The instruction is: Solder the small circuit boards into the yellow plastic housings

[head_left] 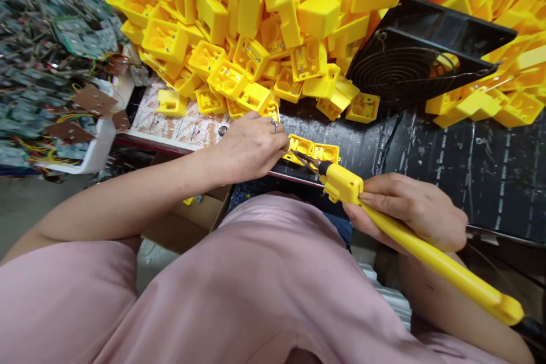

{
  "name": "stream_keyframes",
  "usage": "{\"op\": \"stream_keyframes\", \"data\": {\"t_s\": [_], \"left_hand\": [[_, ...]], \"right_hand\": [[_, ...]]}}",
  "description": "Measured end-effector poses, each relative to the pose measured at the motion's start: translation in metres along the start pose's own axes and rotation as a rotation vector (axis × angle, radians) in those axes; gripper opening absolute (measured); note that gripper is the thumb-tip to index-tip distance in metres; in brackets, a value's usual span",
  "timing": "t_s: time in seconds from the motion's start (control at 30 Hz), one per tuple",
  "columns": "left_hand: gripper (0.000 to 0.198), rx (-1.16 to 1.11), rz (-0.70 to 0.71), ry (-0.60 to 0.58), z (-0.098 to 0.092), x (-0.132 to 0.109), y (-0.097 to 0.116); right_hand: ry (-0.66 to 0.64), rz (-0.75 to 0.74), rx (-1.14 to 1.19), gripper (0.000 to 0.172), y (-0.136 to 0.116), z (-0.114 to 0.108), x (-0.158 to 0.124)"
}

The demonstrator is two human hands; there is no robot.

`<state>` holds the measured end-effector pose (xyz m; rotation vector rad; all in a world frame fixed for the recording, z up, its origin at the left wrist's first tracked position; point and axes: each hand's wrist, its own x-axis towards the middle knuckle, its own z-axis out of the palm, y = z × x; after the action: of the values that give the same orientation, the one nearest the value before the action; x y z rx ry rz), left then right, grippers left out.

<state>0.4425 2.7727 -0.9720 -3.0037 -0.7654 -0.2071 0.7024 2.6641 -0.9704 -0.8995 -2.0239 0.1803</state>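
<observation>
My right hand is wrapped round the handle of a yellow soldering iron, which slants from the lower right up toward the bench edge. Its dark metal tip reaches to an opened yellow plastic casing, two hollow halves lying side by side on the bench. At the left end of that casing is my left hand, a ring on one finger, its fingers curled and pinched together. What they grip is hidden by the hand. A small round metal piece lies just left of this hand.
A big heap of yellow casings fills the back of the bench. A black fan with a wire grille stands among them. At left, circuit boards with wires pile over a white foam tray. Below the edge is a cardboard box.
</observation>
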Motion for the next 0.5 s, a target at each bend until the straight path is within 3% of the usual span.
{"op": "stream_keyframes", "data": {"t_s": [0.3,0.43,0.5], "left_hand": [[0.028,-0.031,-0.018,-0.004,0.003,-0.001,-0.001],[0.03,-0.016,-0.018,-0.028,0.003,0.001,0.0],[0.032,-0.009,-0.01,-0.035,0.002,0.002,0.0]], "right_hand": [[-0.008,0.067,-0.008,0.011,0.002,-0.008,-0.005],[-0.097,-0.007,-0.024,0.015,-0.001,-0.007,0.004],[-0.099,0.067,-0.007,0.017,-0.003,-0.013,0.005]]}}
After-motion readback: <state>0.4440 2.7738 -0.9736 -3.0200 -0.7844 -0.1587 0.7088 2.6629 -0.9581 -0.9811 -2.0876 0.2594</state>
